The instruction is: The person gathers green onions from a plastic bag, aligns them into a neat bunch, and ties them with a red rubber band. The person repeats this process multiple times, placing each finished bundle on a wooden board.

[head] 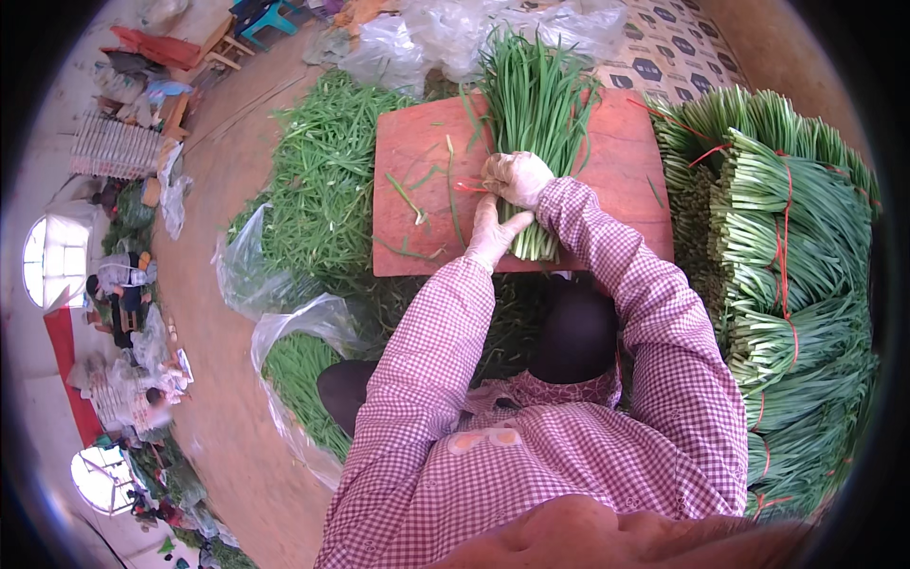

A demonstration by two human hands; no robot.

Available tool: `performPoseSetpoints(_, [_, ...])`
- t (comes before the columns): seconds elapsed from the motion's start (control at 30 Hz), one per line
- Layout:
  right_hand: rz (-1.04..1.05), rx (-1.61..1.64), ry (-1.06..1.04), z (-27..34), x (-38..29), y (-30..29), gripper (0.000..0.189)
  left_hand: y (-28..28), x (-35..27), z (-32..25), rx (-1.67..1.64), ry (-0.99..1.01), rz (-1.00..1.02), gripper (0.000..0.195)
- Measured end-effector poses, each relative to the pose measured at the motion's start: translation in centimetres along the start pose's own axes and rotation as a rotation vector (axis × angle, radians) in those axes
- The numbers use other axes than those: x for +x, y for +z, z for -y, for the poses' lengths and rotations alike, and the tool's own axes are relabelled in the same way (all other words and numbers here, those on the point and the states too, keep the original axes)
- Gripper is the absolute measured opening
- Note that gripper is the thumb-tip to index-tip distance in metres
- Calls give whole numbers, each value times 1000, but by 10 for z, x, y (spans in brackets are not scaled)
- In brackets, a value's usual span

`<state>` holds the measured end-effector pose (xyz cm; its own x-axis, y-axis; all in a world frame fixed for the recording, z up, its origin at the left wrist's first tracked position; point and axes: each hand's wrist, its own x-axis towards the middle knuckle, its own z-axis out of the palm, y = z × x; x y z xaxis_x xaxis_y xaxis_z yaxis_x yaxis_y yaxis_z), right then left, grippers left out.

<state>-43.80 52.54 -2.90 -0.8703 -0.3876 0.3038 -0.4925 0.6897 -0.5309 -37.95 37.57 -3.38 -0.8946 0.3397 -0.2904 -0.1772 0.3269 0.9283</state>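
A bunch of garlic chives (537, 99) lies across a reddish wooden board (611, 235), leaves pointing away and pale stem ends toward me. My right hand (519, 178), in a pale thin glove, is closed over the middle of the bunch. Just below it my left hand (494, 231), gloved too, grips the stems with thumb and forefinger spread around them. Red tie ends (469, 187) stick out on the left beside my right fist; how the tie runs under the hands is hidden. Loose chive leaves (405, 199) are scattered on the board's left half.
Tied chive bunches (789, 249) are stacked high along the right. A heap of loose green leaves (327, 178) borders the board's left. Nearer me, chives (302, 384) fill a clear plastic bag (263, 334). Plastic sheeting (441, 35) lies beyond the board. People (121, 277) sit far left.
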Motion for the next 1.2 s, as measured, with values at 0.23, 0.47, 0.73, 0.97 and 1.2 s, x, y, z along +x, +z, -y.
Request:
performPoseSetpoints(0.23, [21,213,77,7,5,-8,20,13,10,-19,645,-65,-75,123])
performPoseSetpoints(0.47, [-307,830,282,31,-13,-65,7,14,6,-25,708,-81,-78,127])
performPoseSetpoints(0.73, [-1067,99,774,-75,-115,-83,40,21,4,-24,657,-19,-137,126])
performPoseSetpoints(0.97, [-668,-327,139,14,-51,-77,50,23,4,-27,697,-77,-127,125])
performPoseSetpoints(1.2, [257,-291,33,41,-15,-21,35,16,19,-7,779,-153,-1,113])
